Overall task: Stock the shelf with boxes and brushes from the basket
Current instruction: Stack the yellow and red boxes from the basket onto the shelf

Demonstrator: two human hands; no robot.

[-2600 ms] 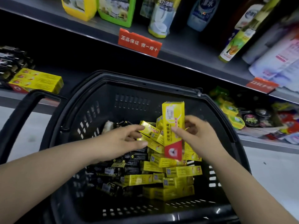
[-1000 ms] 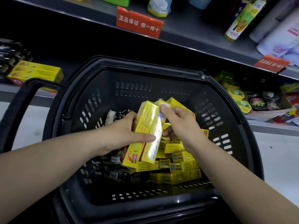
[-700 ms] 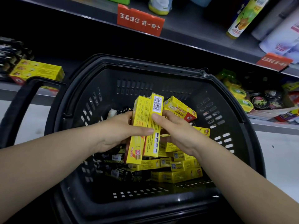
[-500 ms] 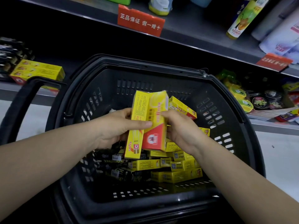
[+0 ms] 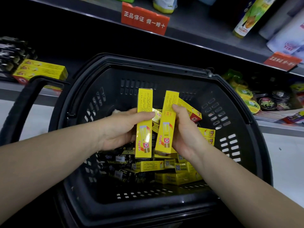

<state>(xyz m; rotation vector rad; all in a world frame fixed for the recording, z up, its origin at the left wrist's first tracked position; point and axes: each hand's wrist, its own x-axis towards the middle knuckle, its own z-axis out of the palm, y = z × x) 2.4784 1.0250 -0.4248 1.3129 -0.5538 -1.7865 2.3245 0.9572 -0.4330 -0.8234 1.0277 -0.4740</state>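
You've got a yellow box in each hand right now: your left hand (image 5: 118,129) is wrapped around the left box (image 5: 144,124), thumb across its face, and your right hand (image 5: 184,130) is clamped on the right box (image 5: 167,122), with what looks like a second box (image 5: 190,109) tucked behind your fingers. Both sit upright over the basket (image 5: 238,99), just apart from each other. Below them is the loose heap of yellow boxes (image 5: 172,167), and dark packs (image 5: 118,158) lie beside it.

Watch that right hand. Two boxes in one grip can slide against each other, and the rear one looks loosely pinned; lift fast and it may drop back into the pile or over the rim. The basket handle (image 5: 21,102) stands between you and the stocked boxes (image 5: 41,69) on the lower shelf (image 5: 9,88) to your left, so a low swing could clip it. Those shelved boxes lie flat, so turn yours before setting them down.
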